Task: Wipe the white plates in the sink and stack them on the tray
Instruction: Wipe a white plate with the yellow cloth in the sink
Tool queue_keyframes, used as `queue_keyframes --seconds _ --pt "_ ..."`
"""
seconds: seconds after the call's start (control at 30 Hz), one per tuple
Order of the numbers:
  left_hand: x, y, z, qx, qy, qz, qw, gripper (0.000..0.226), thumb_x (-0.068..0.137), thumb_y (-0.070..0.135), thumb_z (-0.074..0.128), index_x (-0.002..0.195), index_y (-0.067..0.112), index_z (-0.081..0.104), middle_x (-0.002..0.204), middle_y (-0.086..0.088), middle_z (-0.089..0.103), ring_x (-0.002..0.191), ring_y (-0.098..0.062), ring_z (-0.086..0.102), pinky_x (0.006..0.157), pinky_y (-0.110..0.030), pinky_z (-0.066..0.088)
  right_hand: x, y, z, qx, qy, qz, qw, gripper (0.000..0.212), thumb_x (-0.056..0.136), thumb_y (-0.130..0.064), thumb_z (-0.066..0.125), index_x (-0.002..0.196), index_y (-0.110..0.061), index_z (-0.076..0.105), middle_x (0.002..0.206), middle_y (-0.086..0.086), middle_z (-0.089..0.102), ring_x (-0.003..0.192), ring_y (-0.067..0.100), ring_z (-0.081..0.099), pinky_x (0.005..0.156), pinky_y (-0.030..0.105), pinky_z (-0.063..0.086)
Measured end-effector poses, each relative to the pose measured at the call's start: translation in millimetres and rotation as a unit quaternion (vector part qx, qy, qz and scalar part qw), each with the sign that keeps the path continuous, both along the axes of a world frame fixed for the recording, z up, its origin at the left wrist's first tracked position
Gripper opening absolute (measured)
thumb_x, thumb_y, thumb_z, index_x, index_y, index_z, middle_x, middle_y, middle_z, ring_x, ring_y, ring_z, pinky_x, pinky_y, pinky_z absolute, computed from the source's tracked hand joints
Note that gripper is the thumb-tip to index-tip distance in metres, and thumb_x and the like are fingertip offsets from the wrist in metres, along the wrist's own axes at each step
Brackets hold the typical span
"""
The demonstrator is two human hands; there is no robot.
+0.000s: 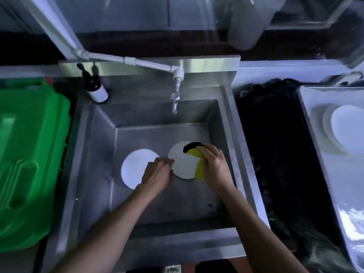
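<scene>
Two white plates lie in the steel sink (94, 154). The right plate (183, 162) sits near the sink's middle; my left hand (157, 172) pinches its left edge. My right hand (213, 166) holds a yellow and black sponge (194, 152) against that plate's right side. The other plate (136, 166) lies flat to the left, partly hidden by my left wrist. At the far right, white plates (348, 131) sit stacked on a pale tray (323, 174).
A white tap (177, 75) hangs over the sink's back with water at its spout. A dark soap bottle (94, 85) stands at the back left corner. A green plastic container (29, 158) fills the left side. A black bin (275, 154) lies between sink and tray.
</scene>
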State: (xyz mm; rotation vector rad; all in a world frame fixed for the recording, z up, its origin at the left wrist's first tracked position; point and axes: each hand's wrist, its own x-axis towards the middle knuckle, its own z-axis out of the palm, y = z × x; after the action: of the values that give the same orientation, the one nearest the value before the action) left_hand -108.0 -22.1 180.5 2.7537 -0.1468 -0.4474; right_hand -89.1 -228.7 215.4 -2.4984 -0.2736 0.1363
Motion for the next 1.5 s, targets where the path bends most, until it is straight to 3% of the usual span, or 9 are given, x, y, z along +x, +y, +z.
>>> queue_keyframes --seconds 0.13,0.33,0.43,0.53,0.7,0.9,1.33,1.43,1.5 --pt "2 19 -16 0.016 0.04 0.006 0.999 0.021 0.099 0.021 0.049 0.114 0.014 0.062 0.118 -0.008 0.065 0.107 -0.035 0.059 0.083 -0.046 0.05 3 21 -21 -0.016 0.01 0.008 1.0 0.049 0.086 0.005 0.053 0.132 -0.011 0.063 0.137 0.011 0.058 0.107 0.039 0.055 0.091 0.051 0.051" --pt "32 13 -57 -0.042 0.092 0.055 0.993 0.021 0.092 0.008 0.049 0.107 0.011 0.063 0.112 -0.009 0.066 0.103 -0.036 0.061 0.082 -0.046 0.052 29 20 -57 -0.017 0.026 -0.001 1.0 0.05 0.086 0.009 0.052 0.13 -0.011 0.065 0.136 0.012 0.06 0.108 0.041 0.055 0.09 0.053 0.052" --pt "51 5 -88 -0.093 0.128 0.114 0.981 0.034 0.096 0.014 0.051 0.128 0.013 0.062 0.128 -0.009 0.064 0.119 -0.032 0.059 0.096 -0.044 0.05 52 14 -78 -0.022 0.049 -0.003 0.999 0.05 0.088 0.007 0.05 0.131 -0.012 0.064 0.138 0.011 0.058 0.111 0.041 0.054 0.091 0.054 0.051" --pt "71 -4 -121 -0.132 0.15 0.177 0.964 0.051 0.1 0.018 0.052 0.15 0.014 0.047 0.151 -0.01 0.052 0.136 -0.029 0.05 0.111 -0.04 0.042 70 10 -99 -0.018 0.069 0.008 0.997 0.052 0.087 0.008 0.048 0.13 -0.016 0.066 0.139 0.007 0.058 0.112 0.041 0.053 0.091 0.054 0.05" --pt "93 -10 -175 -0.165 0.187 0.264 0.932 0.057 0.102 0.021 0.054 0.155 0.012 0.037 0.159 -0.009 0.041 0.144 -0.027 0.04 0.118 -0.037 0.033 93 4 -129 -0.012 0.102 0.026 0.994 0.056 0.082 0.009 0.052 0.132 -0.015 0.065 0.139 0.009 0.058 0.114 0.042 0.053 0.091 0.055 0.051" --pt "100 -10 -213 -0.179 0.218 0.304 0.91 0.059 0.102 0.023 0.053 0.157 0.012 0.034 0.16 -0.011 0.039 0.144 -0.029 0.039 0.115 -0.034 0.031 104 3 -156 0.005 0.113 0.036 0.993 0.051 0.084 0.01 0.058 0.13 -0.01 0.065 0.138 0.013 0.059 0.118 0.042 0.056 0.096 0.054 0.052" --pt "105 -19 -218 -0.246 0.195 0.442 0.841 0.057 0.094 0.015 0.057 0.15 0.017 0.046 0.147 -0.007 0.054 0.127 -0.027 0.054 0.091 -0.023 0.036 105 -1 -169 0.006 0.142 0.021 0.99 0.051 0.086 0.011 0.055 0.132 -0.008 0.063 0.138 0.013 0.058 0.124 0.039 0.054 0.105 0.049 0.047" --pt "104 -22 -213 -0.254 0.174 0.446 0.841 0.048 0.091 0.012 0.058 0.139 0.018 0.056 0.127 -0.003 0.063 0.102 -0.02 0.055 0.083 -0.024 0.036 103 -1 -168 0.015 0.129 0.011 0.991 0.049 0.086 0.013 0.054 0.13 -0.007 0.065 0.135 0.014 0.06 0.123 0.039 0.055 0.106 0.048 0.047" --pt "104 -23 -211 -0.253 0.165 0.452 0.84 0.032 0.089 0.01 0.059 0.117 0.025 0.062 0.101 0.011 0.062 0.092 -0.016 0.051 0.078 -0.025 0.035 101 -1 -167 0.014 0.129 0.007 0.991 0.048 0.087 0.012 0.054 0.13 -0.006 0.064 0.135 0.014 0.06 0.123 0.038 0.055 0.106 0.048 0.047"
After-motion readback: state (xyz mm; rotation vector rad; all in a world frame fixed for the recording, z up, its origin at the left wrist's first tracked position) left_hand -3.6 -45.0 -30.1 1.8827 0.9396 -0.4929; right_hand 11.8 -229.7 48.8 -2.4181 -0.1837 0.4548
